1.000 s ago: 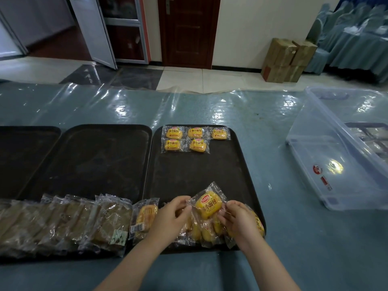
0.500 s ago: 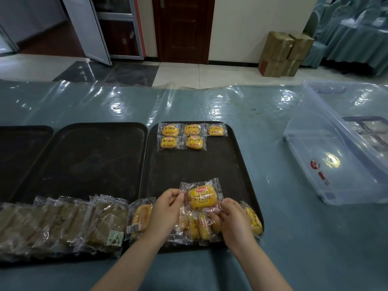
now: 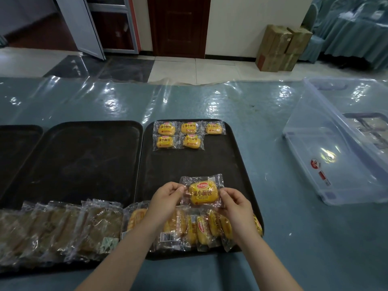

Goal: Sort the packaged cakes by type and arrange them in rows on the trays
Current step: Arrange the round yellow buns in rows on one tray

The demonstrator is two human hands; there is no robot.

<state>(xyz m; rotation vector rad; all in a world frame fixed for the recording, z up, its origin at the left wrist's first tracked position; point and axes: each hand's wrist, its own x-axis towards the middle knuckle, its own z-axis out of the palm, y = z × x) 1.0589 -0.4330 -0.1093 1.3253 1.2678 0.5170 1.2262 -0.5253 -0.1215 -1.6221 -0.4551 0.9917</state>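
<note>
Both hands are pinching one yellow cake pack (image 3: 203, 193) by its side seams: left hand (image 3: 165, 199) on the left edge, right hand (image 3: 236, 206) on the right, fingers curled onto the film. It's hanging label-up, above the near half of the right tray (image 3: 237, 164), probably so it drops square into a row. Wrapper is clear crinkly plastic, the cake inside a rounded yellow block. Under the hands a loose yellow pile (image 3: 201, 227) is lying along the tray's near edge, unsorted. Five placed packs (image 3: 188, 134) are sitting at the far end, three over two, so the open slot is second row right. Brown cake packs (image 3: 63, 227) are overlapping on the middle tray (image 3: 79, 160), dark and matte. Clear plastic bin (image 3: 336, 148) is sitting well apart to the right.
</note>
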